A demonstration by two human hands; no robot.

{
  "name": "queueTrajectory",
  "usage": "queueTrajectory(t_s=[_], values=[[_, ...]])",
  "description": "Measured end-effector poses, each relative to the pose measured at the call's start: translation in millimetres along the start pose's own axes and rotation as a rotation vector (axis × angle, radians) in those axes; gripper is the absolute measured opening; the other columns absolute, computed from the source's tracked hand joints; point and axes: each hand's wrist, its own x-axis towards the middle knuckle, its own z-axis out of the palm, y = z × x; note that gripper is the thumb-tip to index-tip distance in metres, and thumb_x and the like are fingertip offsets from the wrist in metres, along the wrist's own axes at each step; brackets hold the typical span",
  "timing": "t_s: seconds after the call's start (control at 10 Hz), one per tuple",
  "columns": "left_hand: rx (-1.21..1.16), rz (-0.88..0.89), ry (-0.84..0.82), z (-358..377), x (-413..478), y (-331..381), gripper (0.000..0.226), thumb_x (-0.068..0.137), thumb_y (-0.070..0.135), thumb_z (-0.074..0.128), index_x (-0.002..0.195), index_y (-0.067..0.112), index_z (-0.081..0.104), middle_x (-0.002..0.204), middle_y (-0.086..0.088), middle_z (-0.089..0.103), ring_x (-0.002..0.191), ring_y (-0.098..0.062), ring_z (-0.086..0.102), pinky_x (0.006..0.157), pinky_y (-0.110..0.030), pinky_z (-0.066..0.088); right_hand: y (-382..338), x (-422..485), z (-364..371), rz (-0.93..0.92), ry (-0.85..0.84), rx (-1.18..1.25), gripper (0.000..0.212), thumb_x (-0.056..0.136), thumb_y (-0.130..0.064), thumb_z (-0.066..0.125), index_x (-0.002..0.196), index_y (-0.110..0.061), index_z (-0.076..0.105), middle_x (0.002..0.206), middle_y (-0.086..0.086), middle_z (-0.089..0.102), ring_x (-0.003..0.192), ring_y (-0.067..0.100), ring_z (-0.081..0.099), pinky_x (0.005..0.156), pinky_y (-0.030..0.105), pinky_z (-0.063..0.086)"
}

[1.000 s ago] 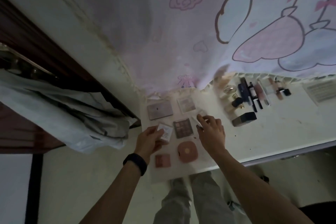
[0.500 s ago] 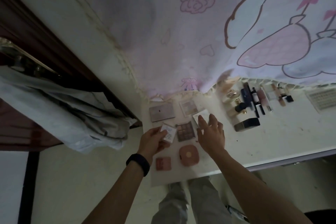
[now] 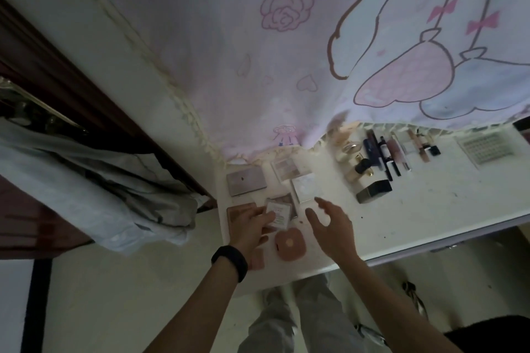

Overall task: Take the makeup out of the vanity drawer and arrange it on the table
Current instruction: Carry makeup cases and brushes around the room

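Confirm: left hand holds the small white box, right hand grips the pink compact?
No. The head view shows the right hand open and empty; the pink compact lies on the table. The left hand does hold the small white box.

faint print on small white box (image 3: 277, 214), too blurred to read

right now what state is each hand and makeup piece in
left hand: holds the small white box
right hand: open, holding nothing
pink compact: closed, flat on the table
grey palette: closed, flat
white compact: flat on the table, untouched
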Motion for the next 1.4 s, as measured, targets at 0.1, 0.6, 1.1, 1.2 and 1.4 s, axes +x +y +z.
queueTrajectory(t_s=[0.1, 0.6, 1.1, 1.2, 1.4], values=[[-0.004, -0.023, -0.085, 21, -3, -9, 0.017, 0.093, 0.015, 0.066, 0.110, 0.015, 0.071, 0.095, -0.001, 0.078, 0.087, -0.017, 0.074, 0.077, -0.032, 0.057, 1, -30, -7, 0.250, -0.244, 0.524, 0.032, 0.096, -0.044, 0.062, 0.115, -0.019, 0.070, 0.096, -0.007, 0.077, 0.089, 0.016, 0.074, 0.077, 0.031, 0.059], [1.342, 0.519, -0.075, 25, 8, -46, 0.057, 0.097, 0.038, 0.050, 0.150, 0.022, 0.034, 0.155, -0.005, 0.033, 0.142, -0.024, 0.028, 0.115, -0.036, 0.030, 52, -9, -13, 0.332, -0.037, 0.250, 0.031, 0.098, -0.037, 0.060, 0.124, -0.021, 0.068, 0.099, -0.008, 0.070, 0.085, 0.012, 0.068, 0.064, 0.014, 0.045], [1.688, 0.542, -0.189, 11, 35, -72, 0.082, 0.096, 0.040, 0.050, 0.158, 0.023, -0.001, 0.167, 0.003, -0.004, 0.153, -0.020, 0.001, 0.121, -0.050, 0.004, 66, -23, 26, -0.179, 0.285, -0.389, 0.028, 0.080, -0.029, 0.083, 0.105, -0.019, 0.076, 0.107, 0.004, 0.072, 0.091, 0.027, 0.064, 0.069, 0.038, 0.058], [1.694, 0.553, -0.192, 12, 35, -69, 0.081, 0.096, 0.039, 0.051, 0.158, 0.022, 0.001, 0.167, 0.002, -0.001, 0.152, -0.021, 0.003, 0.121, -0.050, 0.004, 73, -24, 25, -0.091, 0.202, -0.363, 0.054, 0.080, -0.039, 0.081, 0.129, -0.024, 0.064, 0.134, 0.006, 0.058, 0.121, 0.030, 0.053, 0.093, 0.047, 0.052], [1.705, 0.556, -0.177, 13, 34, -69, 0.080, 0.097, 0.039, 0.050, 0.158, 0.023, 0.001, 0.167, 0.002, 0.000, 0.153, -0.021, 0.004, 0.121, -0.050, 0.005, 65, -20, 28, -0.049, 0.120, -0.347, 0.056, 0.090, -0.044, 0.070, 0.141, -0.025, 0.054, 0.142, 0.005, 0.052, 0.129, 0.029, 0.047, 0.099, 0.043, 0.051]])
